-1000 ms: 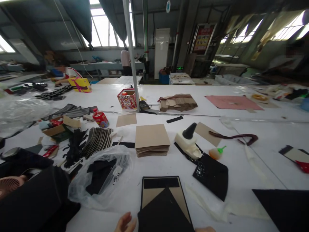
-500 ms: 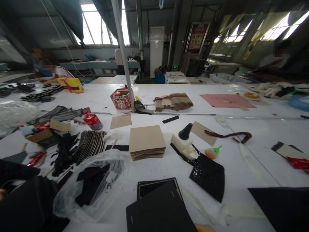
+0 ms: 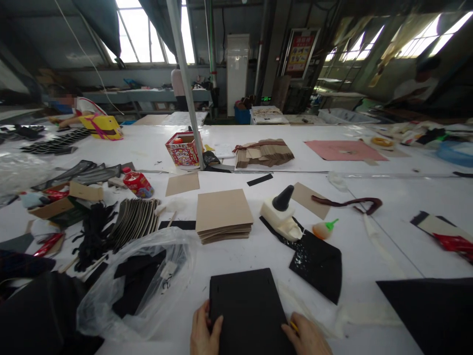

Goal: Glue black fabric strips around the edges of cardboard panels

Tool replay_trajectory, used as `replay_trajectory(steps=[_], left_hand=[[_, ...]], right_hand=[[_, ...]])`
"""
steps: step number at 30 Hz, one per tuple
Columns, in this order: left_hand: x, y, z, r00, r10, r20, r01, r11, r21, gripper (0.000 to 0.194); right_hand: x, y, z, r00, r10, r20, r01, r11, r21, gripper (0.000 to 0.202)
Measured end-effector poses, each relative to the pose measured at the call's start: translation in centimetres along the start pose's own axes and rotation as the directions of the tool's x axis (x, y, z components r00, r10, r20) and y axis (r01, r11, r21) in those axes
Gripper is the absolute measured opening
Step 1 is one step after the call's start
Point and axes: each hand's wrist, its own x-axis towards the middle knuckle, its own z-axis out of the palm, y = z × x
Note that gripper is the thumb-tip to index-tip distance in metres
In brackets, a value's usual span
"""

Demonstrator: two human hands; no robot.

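A black rectangular panel [image 3: 247,305] lies near the front edge of the table, on top of other black panels that it now covers. My left hand [image 3: 205,329] grips its left edge, thumb on top and fingers along the side. At the right edge, my right hand [image 3: 307,335] has its thumb against the panel. A slim yellow stick [image 3: 294,326], perhaps a pencil, shows between the right hand's fingers. Beyond the panel stands a stack of beige boards [image 3: 224,212]. A clear plastic bag [image 3: 173,301] with black pieces lies left of my left hand.
A cream glue bottle with a black cone [image 3: 284,199] rests on a spattered black piece [image 3: 320,268]. Beside it is a small orange bottle with a green tip [image 3: 323,230]. A black sheet [image 3: 432,310] lies at right. Curved strips [image 3: 135,222] and a red bottle [image 3: 137,182] are left.
The tilted black panel has been squared onto those beneath it, hiding the pale-lined one. My left hand has come into view at its left edge; my right hand shows more fully.
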Motion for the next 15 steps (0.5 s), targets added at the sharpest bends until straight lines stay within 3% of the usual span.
replay_trajectory(steps=[4,7,12,15], left_hand=[[-0.1,-2.0,0.7,1.000,-0.001,0.019,0.000,0.999,0.054,0.062],[-0.2,-3.1,1.1,0.998,0.025,0.061,-0.030,0.995,0.091,0.061],[0.0,-3.7,0.9,0.999,0.020,0.036,-0.022,0.997,0.073,0.058],[0.1,-3.6,0.4,0.998,0.058,0.005,-0.058,0.992,0.115,0.058]], right_hand=[[0.2,-0.5,0.2,0.999,0.026,0.028,-0.024,0.996,-0.083,0.027],[0.2,-1.2,1.2,0.999,-0.022,0.031,0.025,0.995,-0.097,0.030],[0.2,-1.7,3.7,0.993,-0.078,0.085,0.092,0.980,-0.177,0.033],[0.3,-1.5,3.7,0.993,-0.103,0.062,0.112,0.980,-0.165,0.031]])
